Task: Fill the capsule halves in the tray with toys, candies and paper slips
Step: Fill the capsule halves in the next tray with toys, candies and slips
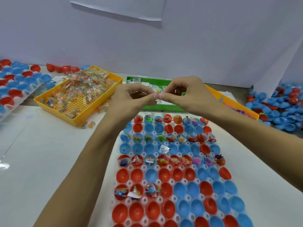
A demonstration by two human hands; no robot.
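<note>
We pinch paper slip (158, 99) between both hands' fingers (154, 95), above green bin (147, 79); tray (165, 187) below fingers: alternate rows filled, nearest filled row only started; plenty left, we reckon.

**White desk, plain wall, that's the whole room**

Pretty bare setup. The desk (49, 153) is glossy white, with glare along its left edge. Right behind its far edge stands a pale lavender-grey wall (213, 46). A white paper sheet (118, 7) hangs up top, its lower edge curling off. Soft, even light.
</note>
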